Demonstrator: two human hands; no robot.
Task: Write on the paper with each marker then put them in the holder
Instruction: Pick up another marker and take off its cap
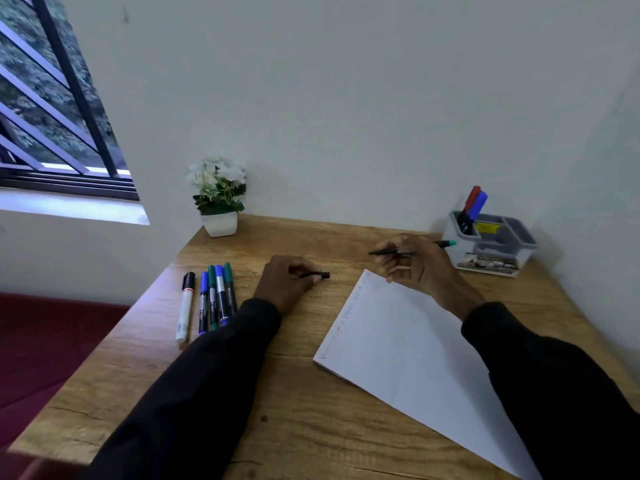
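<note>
Left hand [284, 282] pinches black cap [322, 274] | right hand [419, 268] grips green-ended marker [382, 251] | holder [460, 252] contains red marker [471, 199], blue marker [480, 204]

Paper [408, 341] white; holder [459, 252] grey; table [311, 410] light wood-grain; flowers [216, 174] white; pot [220, 224] white; sleeves [194, 393] black.

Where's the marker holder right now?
In the head view, the holder stands at the far right corner of the table, against the wall, just beyond the right hand.
</note>
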